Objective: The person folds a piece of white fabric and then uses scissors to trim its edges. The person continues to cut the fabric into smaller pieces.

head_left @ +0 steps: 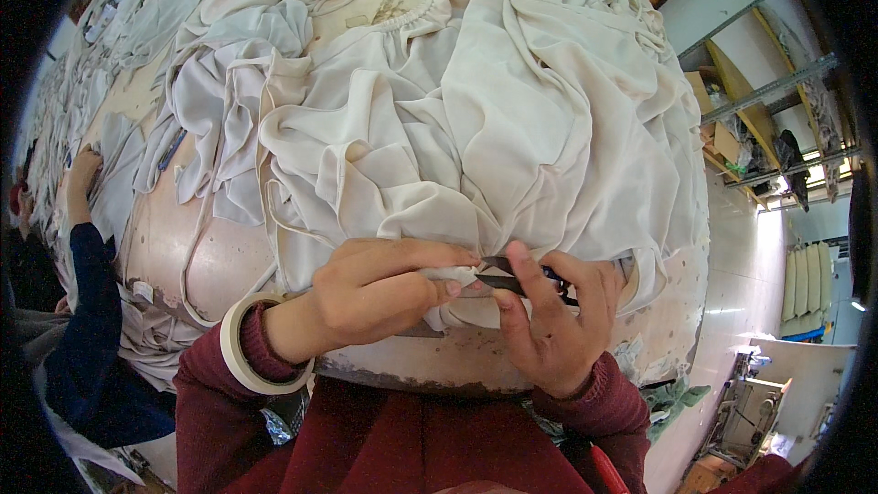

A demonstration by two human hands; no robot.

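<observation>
My left hand (375, 293) pinches a small piece of cream fabric (444, 275) at the near edge of the garment pile (512, 110). A roll of cream tape (233, 348) sits around my left wrist. My right hand (558, 311) holds dark scissors (498, 282), their blades lying at the fabric between my left fingertips; part of them is hidden behind my fingers. Loose cream straps and gathered seams lie among the cloth just beyond both hands.
A co-worker's dark sleeve (87, 320) and hand (84, 169) reach onto the worktable (229, 270) at left, among more pale garments (242, 119). Metal shelving (768, 114) stands at right, with a walkway (718, 302) and wheeled-looking equipment (745, 416) below it.
</observation>
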